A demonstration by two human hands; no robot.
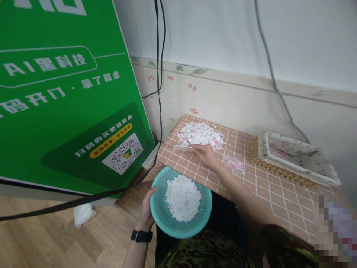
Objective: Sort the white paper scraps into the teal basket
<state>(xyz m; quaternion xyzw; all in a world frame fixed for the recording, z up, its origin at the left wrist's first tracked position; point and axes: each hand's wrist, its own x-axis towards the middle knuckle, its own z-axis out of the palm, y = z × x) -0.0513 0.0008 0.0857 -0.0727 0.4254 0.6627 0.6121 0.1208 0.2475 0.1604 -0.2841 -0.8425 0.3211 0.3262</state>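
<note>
My left hand (147,205) grips the left rim of a teal plastic colander (206,210), held below the table's front edge. Inside it lies a heap of small white paper scraps (184,199). Over the table, my right hand (206,155) is closed on a flat, white, card-like piece (182,148); its exact kind is unclear. Just beyond that piece spreads a pile of white and pinkish scraps (199,132) on the checked tablecloth (184,163). A clear and pink plastic bag (234,164) lies right of my right wrist.
A cloth-lined wicker basket (279,171) stands at the table's right, against the wall. A green cabinet (69,123) rises on the left. Black cables (159,111) hang between cabinet and table. A white crumpled item (83,214) lies on the floor.
</note>
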